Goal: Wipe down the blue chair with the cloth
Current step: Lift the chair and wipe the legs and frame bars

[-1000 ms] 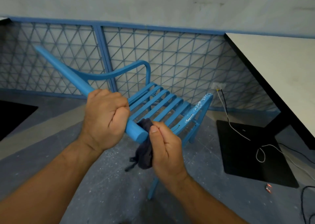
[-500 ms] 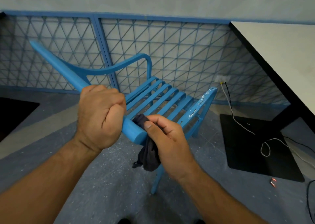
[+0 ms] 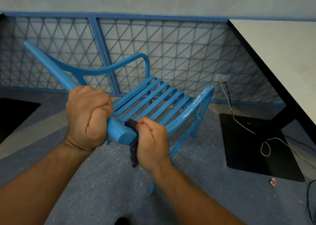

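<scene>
Beside right hand (image 3: 152, 142): cloth (image 3: 132, 124) (gripped)

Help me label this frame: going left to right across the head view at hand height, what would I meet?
left hand gripping the blue chair → cloth → right hand → black mat

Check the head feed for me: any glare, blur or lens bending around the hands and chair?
Head view: soft, even light, no glare on the blue chair; left hand and right hand are sharp; the dark cloth reads as a shadowy mass with little detail; the fence top rail bows slightly from the wide lens.
</scene>
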Tool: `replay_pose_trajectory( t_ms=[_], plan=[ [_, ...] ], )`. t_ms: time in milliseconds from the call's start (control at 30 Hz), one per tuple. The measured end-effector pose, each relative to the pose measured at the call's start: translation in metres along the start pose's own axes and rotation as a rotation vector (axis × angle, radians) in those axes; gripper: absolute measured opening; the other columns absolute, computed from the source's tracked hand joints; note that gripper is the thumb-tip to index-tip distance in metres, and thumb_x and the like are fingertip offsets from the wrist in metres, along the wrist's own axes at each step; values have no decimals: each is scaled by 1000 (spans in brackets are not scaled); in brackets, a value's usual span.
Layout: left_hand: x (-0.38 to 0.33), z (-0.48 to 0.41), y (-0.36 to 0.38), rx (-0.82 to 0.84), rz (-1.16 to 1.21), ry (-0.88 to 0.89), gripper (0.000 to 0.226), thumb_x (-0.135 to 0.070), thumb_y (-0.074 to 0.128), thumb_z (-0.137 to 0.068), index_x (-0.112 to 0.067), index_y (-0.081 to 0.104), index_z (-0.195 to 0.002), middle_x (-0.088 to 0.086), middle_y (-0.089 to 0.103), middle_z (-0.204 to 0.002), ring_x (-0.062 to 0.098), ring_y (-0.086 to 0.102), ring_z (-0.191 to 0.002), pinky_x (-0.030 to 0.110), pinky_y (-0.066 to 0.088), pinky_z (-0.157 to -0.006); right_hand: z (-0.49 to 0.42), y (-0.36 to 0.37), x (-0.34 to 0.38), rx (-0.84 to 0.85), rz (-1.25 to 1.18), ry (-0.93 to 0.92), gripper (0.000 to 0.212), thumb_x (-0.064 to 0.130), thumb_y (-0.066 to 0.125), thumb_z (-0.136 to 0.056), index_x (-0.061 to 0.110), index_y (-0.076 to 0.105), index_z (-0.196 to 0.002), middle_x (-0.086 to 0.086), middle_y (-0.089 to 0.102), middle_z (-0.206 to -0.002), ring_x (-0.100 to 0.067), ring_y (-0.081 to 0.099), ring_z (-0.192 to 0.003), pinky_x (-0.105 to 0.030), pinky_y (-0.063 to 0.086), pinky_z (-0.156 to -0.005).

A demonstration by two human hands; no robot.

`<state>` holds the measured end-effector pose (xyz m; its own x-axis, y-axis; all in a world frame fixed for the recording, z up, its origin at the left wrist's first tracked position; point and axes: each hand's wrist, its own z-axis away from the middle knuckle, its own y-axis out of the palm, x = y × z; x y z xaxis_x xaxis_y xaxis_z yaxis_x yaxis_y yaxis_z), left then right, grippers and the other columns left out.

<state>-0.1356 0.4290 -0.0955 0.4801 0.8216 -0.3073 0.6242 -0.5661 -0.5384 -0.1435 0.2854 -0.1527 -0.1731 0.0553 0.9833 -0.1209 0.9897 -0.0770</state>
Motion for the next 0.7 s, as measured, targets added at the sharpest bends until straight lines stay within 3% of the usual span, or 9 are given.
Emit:
replay_pose_trajectory(
  t_ms=[200,267,333,400,533,700],
  plan=[
    [2,-3,-3,67,-47,7,24,-12,37,-73,-14,46,-50,-1,47,-50,21,40,-52,42,35,-67,13,16,2,-142,-91,-287,35,28,39,-92,5,63,-79,-4,57,-68,-25,54,-64,-47,45,-55],
    [1,-4,-6,110,-63,19,22,-13,37,-74,-19,44,-54,-4,46,-52,19,40,-53,40,35,-68,11,9,-10,-140,-47,-341,34,27,38,-95,11,64,-80,-3,57,-66,-24,55,-63,-46,44,-54],
    [1,-6,-9,163,-63,18,22,-15,37,-75,-19,44,-55,-3,46,-52,20,40,-52,39,35,-65,4,2,-16,-100,-18,-305,30,30,39,-93,31,59,-72,2,55,-59,-22,55,-58,-44,45,-51],
    [-1,-9,-13,227,-75,10,22,-18,35,-76,-21,43,-55,-2,46,-52,19,40,-51,36,34,-65,-3,-3,-16,-50,21,-214,31,34,41,-88,38,50,-58,9,49,-54,-17,50,-53,-41,42,-48],
    [-11,-11,-20,361,-137,-59,30,-26,31,-77,-17,46,-53,0,52,-53,22,46,-54,38,37,-70,-2,-3,-5,-24,60,-102,28,36,40,-81,31,47,-54,8,47,-54,-19,47,-56,-45,42,-50],
    [-23,-16,-24,490,-174,-190,41,-32,28,-77,-15,56,-54,-1,57,-55,17,50,-60,37,35,-78,29,21,14,-161,-181,-190,26,34,37,-91,24,57,-79,-3,56,-72,-33,55,-68,-54,46,-61]
  ],
)
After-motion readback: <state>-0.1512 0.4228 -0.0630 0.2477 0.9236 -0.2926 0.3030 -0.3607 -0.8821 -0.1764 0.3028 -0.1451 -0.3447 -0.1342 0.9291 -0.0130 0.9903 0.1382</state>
